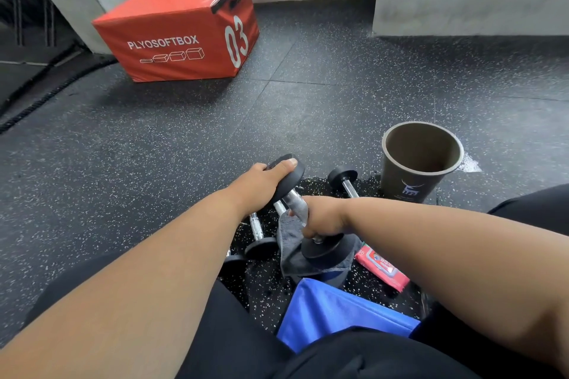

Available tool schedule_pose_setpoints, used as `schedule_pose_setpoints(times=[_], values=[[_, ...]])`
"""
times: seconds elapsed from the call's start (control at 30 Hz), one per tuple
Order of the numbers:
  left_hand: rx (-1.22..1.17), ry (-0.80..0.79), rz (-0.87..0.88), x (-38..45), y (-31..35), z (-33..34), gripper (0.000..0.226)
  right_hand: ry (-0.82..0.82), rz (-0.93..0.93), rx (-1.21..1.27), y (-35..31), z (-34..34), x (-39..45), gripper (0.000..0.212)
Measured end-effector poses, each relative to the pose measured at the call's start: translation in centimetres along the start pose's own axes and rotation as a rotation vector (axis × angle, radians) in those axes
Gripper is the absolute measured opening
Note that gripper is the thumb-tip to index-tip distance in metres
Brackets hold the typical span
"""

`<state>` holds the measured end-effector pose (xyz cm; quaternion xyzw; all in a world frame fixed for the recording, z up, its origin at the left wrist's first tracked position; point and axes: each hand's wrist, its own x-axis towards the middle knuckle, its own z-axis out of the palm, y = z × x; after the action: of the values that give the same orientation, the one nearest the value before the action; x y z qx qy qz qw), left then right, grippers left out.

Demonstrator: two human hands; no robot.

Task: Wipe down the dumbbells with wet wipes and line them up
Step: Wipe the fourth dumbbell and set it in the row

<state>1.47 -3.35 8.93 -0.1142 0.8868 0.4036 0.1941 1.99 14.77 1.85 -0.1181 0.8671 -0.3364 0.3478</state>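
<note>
Chrome handle getting a wipe-down on speckled black rubber flooring.

Tilted between both hands, the held dumbbell (303, 215) is sitting near the middle of the scene: the left hand (264, 181) is curling its fingers over the far round black head, while the right hand (323, 218) is wrapping a grey, crumpled wet wipe (292, 243) around the knurled metal bar, with the near head resting low on the wipe. Two more dumbbells (257, 231) are lying on the floor just left of it, and another dumbbell (343, 178) is lying to its far right, beside a tapered, open-topped bin (412, 175). A flat red wipes packet (381, 266) is lying near right, a smooth blue bag (335, 314) nearest, and a padded orange plyo box (178, 31) far left.
</note>
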Motion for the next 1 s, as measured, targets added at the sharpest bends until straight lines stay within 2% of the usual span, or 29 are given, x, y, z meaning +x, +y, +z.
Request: schedule_pose_setpoints(times=[0.2, 0.3, 0.47, 0.73, 0.83, 1.0], values=[[-0.024, -0.007, 0.000, 0.3, -0.4, -0.2, 0.089, -0.026, -0.004, -0.233, -0.5, -1.4, -0.4, 0.045], [-0.016, -0.015, 0.002, 0.4, -0.4, -0.2, 0.092, -0.028, -0.001, -0.313, -0.2, -2.3, -0.5, 0.034], [-0.022, -0.018, 0.000, 0.3, -0.5, -0.2, 0.099, -0.001, 0.018, -0.333, 0.5, -3.0, -0.7, 0.035], [-0.006, -0.009, -0.008, 0.3, -0.3, -0.2, 0.109, 0.162, 0.017, -0.313, 1.4, -2.7, -0.8, 0.048], [-0.003, -0.012, -0.005, 0.4, -0.4, -0.2, 0.102, 0.096, 0.012, -0.279, 1.7, -2.5, -0.8, 0.038], [-0.010, -0.012, -0.012, 0.8, -0.6, -0.2, 0.111, -0.052, -0.040, -0.272, 1.6, -2.2, -0.8, 0.035]])
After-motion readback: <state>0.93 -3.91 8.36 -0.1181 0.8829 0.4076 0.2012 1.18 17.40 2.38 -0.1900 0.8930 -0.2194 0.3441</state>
